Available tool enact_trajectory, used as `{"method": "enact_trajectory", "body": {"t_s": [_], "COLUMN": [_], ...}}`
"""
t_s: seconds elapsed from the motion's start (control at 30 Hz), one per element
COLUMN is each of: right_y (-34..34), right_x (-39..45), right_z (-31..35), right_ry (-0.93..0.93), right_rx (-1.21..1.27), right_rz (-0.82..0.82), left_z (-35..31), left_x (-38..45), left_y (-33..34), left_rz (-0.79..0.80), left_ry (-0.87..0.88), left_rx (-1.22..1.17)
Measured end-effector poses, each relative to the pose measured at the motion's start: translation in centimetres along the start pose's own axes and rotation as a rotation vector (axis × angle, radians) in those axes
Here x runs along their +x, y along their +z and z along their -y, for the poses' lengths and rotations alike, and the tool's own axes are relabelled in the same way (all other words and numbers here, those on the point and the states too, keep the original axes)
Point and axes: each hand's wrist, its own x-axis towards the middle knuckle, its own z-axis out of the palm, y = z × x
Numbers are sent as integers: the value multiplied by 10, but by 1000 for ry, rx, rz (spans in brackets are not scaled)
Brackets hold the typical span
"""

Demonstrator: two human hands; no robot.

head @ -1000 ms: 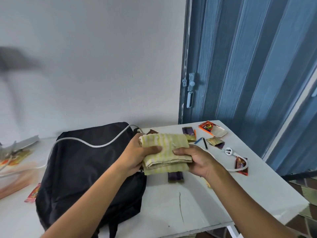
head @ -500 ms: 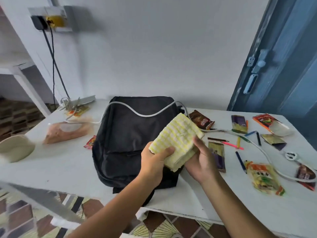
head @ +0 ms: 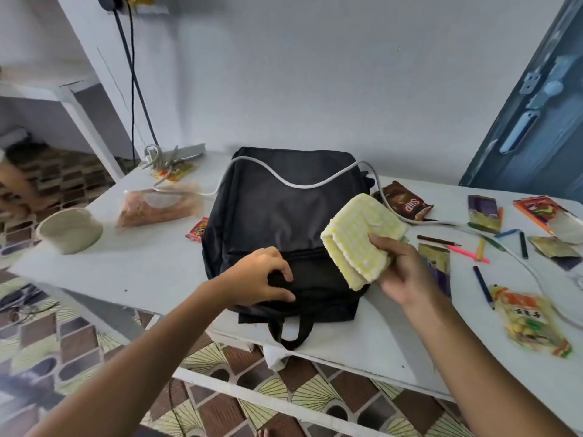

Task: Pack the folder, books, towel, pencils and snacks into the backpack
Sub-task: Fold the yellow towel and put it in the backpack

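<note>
A black backpack (head: 277,209) lies flat on the white table (head: 151,269), its handle loop hanging over the near edge. My right hand (head: 400,272) holds a folded yellow-and-white towel (head: 359,238) above the bag's right side. My left hand (head: 262,279) rests on the bag's lower front pocket, fingers curled against the fabric; whether it grips anything I cannot tell. Several coloured pencils (head: 473,255) lie scattered to the right. Snack packets lie around them: a brown one (head: 407,205), a purple one (head: 482,212), an orange one (head: 533,320).
A white cable (head: 303,184) runs across the backpack and on over the table to the right. A beige bowl (head: 71,230) and a clear bag of orange snacks (head: 157,208) sit at the left. A blue door (head: 536,121) stands behind on the right.
My left hand has let go of the towel and dropped onto the backpack's front pocket. My right hand alone now holds the towel. The view has swung left and down.
</note>
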Motion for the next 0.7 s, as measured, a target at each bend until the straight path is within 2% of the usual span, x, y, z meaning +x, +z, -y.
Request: {"method": "enact_trajectory", "body": {"t_s": [0.13,0.2,0.27,0.43,0.57,0.7], "right_y": [2,4,9,22,34,47], "right_x": [-4,-9,-14,-9,4,11], "right_z": [-2,-2,-1,-6,-19,-29], "right_ry": [39,69,108,224,281,317], "right_rx": [31,23,8,-115,-396,-599], "right_rz": [117,196,268,381,264,6], "left_z": [1,1,0,-9,-24,-52], "left_x": [13,16,17,36,56,62], "left_y": [-4,-8,-17,-73,-134,-178], "left_rz": [66,38,-65,-491,-633,-696], "left_ry": [-19,-27,-35,-39,28,194], "left_rx": [-62,-92,-134,-167,-68,42]}}
